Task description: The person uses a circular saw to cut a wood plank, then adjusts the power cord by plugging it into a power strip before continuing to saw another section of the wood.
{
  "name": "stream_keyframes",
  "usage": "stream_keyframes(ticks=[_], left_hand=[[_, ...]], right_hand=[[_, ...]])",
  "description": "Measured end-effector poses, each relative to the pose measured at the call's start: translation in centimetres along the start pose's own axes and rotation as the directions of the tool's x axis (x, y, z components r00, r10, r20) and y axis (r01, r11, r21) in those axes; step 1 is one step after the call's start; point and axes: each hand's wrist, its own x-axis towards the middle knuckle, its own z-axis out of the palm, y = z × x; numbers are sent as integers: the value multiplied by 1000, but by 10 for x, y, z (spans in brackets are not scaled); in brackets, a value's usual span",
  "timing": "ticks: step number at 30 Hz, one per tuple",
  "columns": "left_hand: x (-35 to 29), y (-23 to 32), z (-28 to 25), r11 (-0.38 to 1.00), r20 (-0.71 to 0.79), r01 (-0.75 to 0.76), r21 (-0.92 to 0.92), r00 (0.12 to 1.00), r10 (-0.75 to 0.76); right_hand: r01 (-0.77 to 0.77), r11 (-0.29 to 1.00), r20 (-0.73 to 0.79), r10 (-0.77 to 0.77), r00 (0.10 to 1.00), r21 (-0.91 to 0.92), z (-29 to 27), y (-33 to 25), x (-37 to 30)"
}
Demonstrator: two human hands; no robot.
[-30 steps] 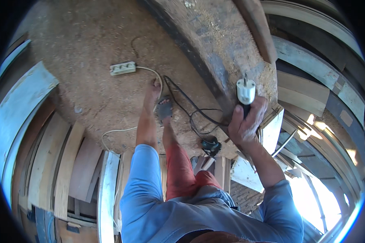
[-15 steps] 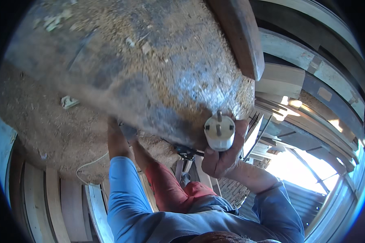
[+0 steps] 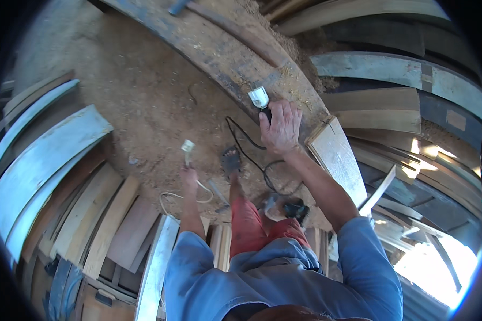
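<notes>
My right hand (image 3: 284,127) is closed at the edge of a long wooden bench (image 3: 227,59). Its thumb and fingers hold a white plug (image 3: 258,97) near the plug's dark cord end. Lower and to the left, my left hand (image 3: 188,175) is closed around a pale cord (image 3: 171,198). A cream connector block (image 3: 187,145) on that cord sticks up beyond the fingers; its face is too small to make out. The two ends are well apart. A black cord (image 3: 241,131) loops below my right hand toward a dark object (image 3: 295,208) on the ground.
A long wooden piece (image 3: 241,35) lies on the bench among shavings, with a blue-ended tool (image 3: 178,6) near it. Boards are stacked at left (image 3: 53,166) and right (image 3: 375,104). A pale panel (image 3: 340,158) leans at the bench end. My sandalled foot (image 3: 231,160) is on the dirt floor.
My left hand has come up from the floor with the cream connector and pale cord. My right hand has moved away from my head with the plug, toward the bench. The view has shifted.
</notes>
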Motion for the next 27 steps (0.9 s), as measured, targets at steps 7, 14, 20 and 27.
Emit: stream_keyframes(ticks=[7,14,20,27], left_hand=[[-234,129,-47,448,409,-596,667,794,449],[-390,164,-88,243,441,-927,286,353,825],[-505,192,-91,-152,628,-962,225,24,778],[-512,204,-61,-211,550,-974,86,-130,825]], right_hand=[[-126,966,6,128,992,225,-13,12,-17],[-95,753,479,-311,821,651,-153,-18,-184],[-391,554,614,-302,729,735,-238,-18,-294],[-283,544,539,-394,744,790,-310,-42,-330]])
